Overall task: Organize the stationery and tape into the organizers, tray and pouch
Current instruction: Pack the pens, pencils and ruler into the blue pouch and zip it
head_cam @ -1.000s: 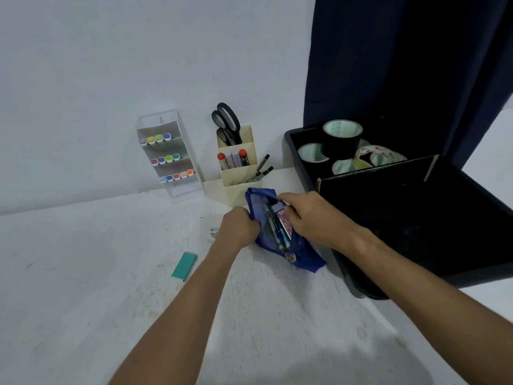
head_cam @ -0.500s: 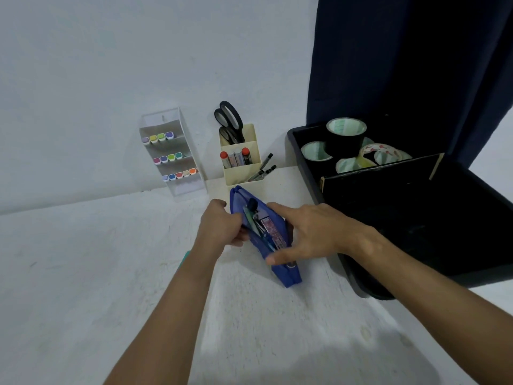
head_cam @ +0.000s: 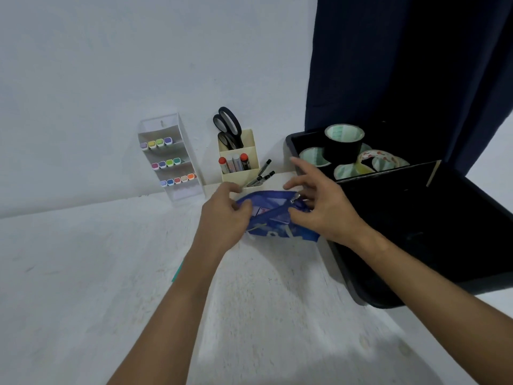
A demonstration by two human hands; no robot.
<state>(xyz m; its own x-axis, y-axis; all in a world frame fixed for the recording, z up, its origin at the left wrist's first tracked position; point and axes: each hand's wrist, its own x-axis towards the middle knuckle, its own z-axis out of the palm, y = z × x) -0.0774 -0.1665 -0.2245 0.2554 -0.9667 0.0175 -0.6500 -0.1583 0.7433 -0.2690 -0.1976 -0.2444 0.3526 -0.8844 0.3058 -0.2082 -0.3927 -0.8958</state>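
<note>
Both hands grip blue pouch (head_cam: 280,222) | left hand (head_cam: 225,215) clutches end | right hand (head_cam: 319,209) pinches zipper | no legible writing

Setting: you face a plain home or office desk corner | Evidence: white wall (head_cam: 111,65); dark curtain (head_cam: 416,65) far right; stationery organizers (head_cam: 238,162)

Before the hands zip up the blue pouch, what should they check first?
1. Left hand holds the pouch end: ok.
2. Right hand is at the zipper pull: ok.
3. Pouch mouth is free of things poking out: cannot tell; items show inside.
4. Pouch rests on the table: ok.
5. Tape rolls are in the black tray: ok.
</note>
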